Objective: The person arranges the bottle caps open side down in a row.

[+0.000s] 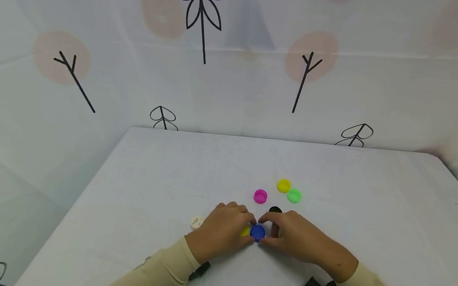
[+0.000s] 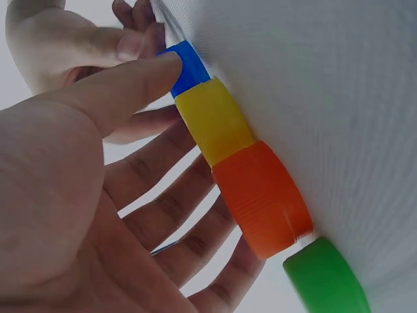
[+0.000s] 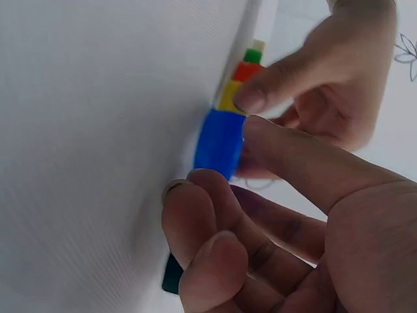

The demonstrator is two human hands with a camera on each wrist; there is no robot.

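Note:
A row of bottle caps lies on the white table. The blue cap (image 1: 257, 233) stands at its right end, touching the yellow cap (image 2: 215, 120). Beyond that come an orange cap (image 2: 264, 199) and a green cap (image 2: 326, 277), both hidden under my left hand in the head view. My left hand (image 1: 222, 230) spans the row, thumb and index finger on either side of the yellow cap beside the blue one. From the right, my right hand (image 1: 296, 237) pinches the blue cap between thumb and fingertips. A black cap (image 1: 275, 209) sits just behind my right fingers, partly covered.
A white cap (image 1: 196, 222) shows at the left end of the row. Farther back lie a pink cap (image 1: 260, 196), another yellow cap (image 1: 284, 185) and a light green cap (image 1: 295, 195). A patterned cloth (image 1: 242, 89) hangs behind the table.

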